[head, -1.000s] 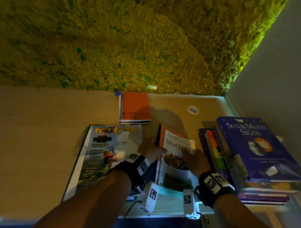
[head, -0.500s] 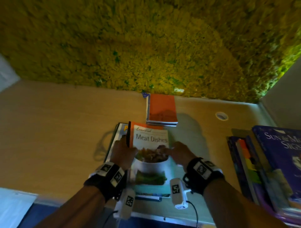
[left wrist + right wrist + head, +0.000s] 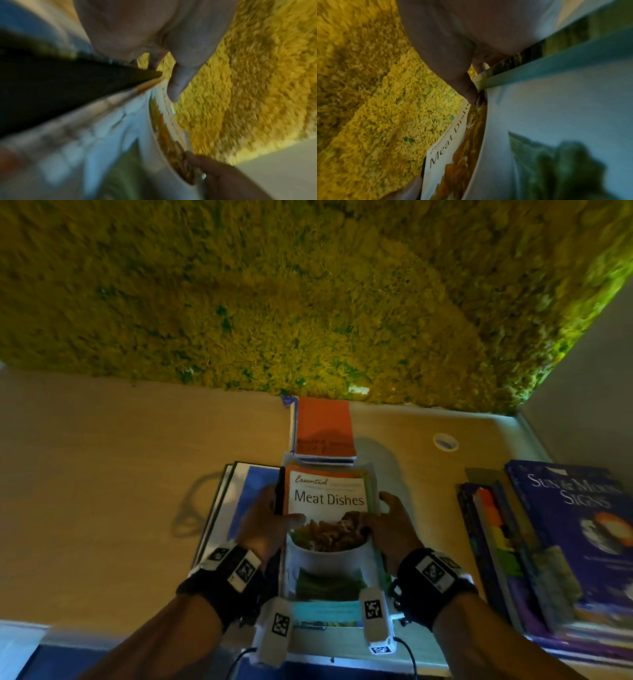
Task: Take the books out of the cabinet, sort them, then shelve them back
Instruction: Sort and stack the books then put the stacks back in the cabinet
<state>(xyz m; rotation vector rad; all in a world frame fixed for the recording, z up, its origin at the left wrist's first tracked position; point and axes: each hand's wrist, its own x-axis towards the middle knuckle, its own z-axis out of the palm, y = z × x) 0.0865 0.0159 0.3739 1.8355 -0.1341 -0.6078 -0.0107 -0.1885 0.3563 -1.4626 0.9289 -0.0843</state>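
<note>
Landmark: the Meat Dishes book [image 3: 330,508], which you hold in front of you over the wooden desk [image 3: 102,474].
Left hand: your left hand [image 3: 263,525] grips the book's left, dark spine edge, thumb lying across the cover (the left wrist view is blurred but shows that thumb on the cover's edge).
Right hand: your right hand [image 3: 390,525] grips the book's right edge, fingers curled round it, thumb on the food photo.
Beneath the book: a large blue-and-white magazine [image 3: 236,505] lies flat on the desk, jutting out to the left of it.
Beyond the book: an orange-covered book [image 3: 323,429] lies flat, close to the wall.
Right of the book: a pile of books topped by the blue Sun & Moon Signs book [image 3: 575,529].
Room: a yellow-green moss wall [image 3: 274,296] rises behind the desk; a plain pale wall [image 3: 589,364] meets it at the right; a round cable hole [image 3: 445,442] sits in the desk beyond the book, to its right.
</note>
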